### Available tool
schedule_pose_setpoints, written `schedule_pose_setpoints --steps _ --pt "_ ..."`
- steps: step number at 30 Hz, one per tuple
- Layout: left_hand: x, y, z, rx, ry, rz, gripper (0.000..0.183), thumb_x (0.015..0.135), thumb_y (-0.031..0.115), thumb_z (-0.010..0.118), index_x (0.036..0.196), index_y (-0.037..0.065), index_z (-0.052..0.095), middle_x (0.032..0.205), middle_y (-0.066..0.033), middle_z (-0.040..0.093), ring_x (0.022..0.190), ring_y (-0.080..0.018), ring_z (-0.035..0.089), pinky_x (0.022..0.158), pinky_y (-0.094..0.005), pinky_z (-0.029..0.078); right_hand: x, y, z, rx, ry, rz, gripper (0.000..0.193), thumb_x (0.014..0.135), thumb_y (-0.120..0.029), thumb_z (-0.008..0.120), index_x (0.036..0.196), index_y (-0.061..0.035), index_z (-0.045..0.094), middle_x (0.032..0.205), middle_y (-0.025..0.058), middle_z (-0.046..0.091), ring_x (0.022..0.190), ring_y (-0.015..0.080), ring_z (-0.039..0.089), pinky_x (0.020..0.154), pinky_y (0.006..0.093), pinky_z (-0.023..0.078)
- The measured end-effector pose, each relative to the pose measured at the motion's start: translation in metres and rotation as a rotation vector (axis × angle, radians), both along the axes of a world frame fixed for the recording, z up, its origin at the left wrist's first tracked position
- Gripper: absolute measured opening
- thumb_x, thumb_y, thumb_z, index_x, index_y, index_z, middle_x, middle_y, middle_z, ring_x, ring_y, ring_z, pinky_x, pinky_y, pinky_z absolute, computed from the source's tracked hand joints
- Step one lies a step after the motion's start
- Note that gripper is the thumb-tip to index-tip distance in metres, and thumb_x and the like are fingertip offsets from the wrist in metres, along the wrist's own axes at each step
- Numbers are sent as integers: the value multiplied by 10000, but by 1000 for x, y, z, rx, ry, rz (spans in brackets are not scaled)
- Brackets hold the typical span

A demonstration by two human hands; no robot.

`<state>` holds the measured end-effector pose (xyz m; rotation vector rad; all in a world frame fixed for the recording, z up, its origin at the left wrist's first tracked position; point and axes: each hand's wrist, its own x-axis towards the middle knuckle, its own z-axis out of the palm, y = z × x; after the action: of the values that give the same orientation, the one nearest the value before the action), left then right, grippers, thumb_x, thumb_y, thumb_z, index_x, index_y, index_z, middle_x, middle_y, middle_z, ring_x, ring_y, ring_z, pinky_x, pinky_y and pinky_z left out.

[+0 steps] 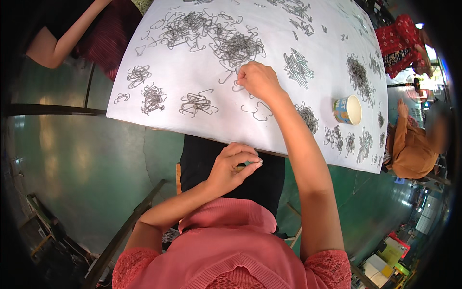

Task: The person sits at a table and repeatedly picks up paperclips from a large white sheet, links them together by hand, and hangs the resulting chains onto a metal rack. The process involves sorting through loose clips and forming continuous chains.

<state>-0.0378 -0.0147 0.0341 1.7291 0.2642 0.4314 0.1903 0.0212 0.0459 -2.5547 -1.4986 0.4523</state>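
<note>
Held left hand (233, 166) just short of the near edge of the white table (180, 72), narrowly pinching a small shiny thing (260, 162). Had open tabletop left of right hand (260, 82), bunched by a heap of wire hooks (237, 49); couldn't tell whether gripping any. Saw small piles (197, 103) nearby, paper cup (355, 110) rightward.

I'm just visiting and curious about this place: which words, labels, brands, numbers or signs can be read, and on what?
Paper cup: lettering on its printed side, only partly in view; I won't repeat the wording.
Wire hooks and white tabletop: no writing that I can make out.
Stacked things at lower right: too small and blurred to read.
</note>
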Motion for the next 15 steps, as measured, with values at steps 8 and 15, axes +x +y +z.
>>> schedule_pose_setpoints --steps 8,15 --pt "-2 4 -2 38 -43 16 106 760 67 715 860 40 694 842 -71 668 820 -217 610 753 -315 487 -3 -2 13 231 138 2 108 804 -136 658 814 -34 626 779 98 643 736 255 612 675 363 474" --pt "3 2 5 61 -26 24 96 761 65 712 850 37 691 827 -70 678 807 -214 615 740 -310 489 -17 -64 38 575 769 -468 201 770 -85 714 912 -5 597 770 73 664 659 125 615 608 255 474"
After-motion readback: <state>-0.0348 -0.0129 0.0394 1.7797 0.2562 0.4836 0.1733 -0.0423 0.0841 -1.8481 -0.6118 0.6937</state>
